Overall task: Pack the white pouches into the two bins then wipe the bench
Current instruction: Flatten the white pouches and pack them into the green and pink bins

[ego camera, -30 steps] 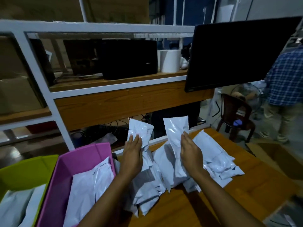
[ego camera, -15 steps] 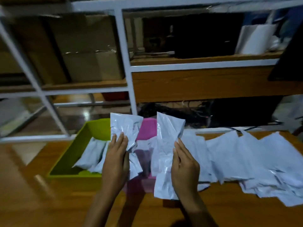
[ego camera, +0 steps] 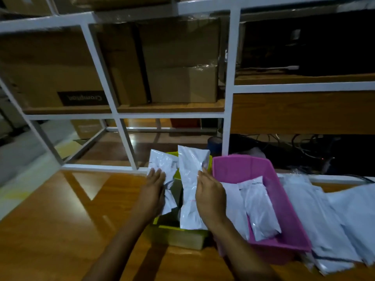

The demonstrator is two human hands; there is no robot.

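My left hand (ego camera: pixel 153 190) grips one white pouch (ego camera: pixel 161 165) and my right hand (ego camera: pixel 211 196) grips a second white pouch (ego camera: pixel 189 179). Both pouches hang upright over the green bin (ego camera: pixel 182 237), which my hands and the pouches mostly hide. Right of it stands the pink bin (ego camera: pixel 284 199) with two or three white pouches (ego camera: pixel 257 205) lying inside. A heap of loose white pouches (ego camera: pixel 334 220) lies on the wooden bench (ego camera: pixel 60 230) to the right of the pink bin.
A white metal rack (ego camera: pixel 113 82) rises behind the bench, with cardboard boxes (ego camera: pixel 178 63) on its wooden shelf. Dark cables (ego camera: pixel 304 147) lie behind the pink bin. Left of the bins the bench surface shows bare wood.
My view swung left and both hands carried their pouches from the heap, past the pink bin, to above the green bin.
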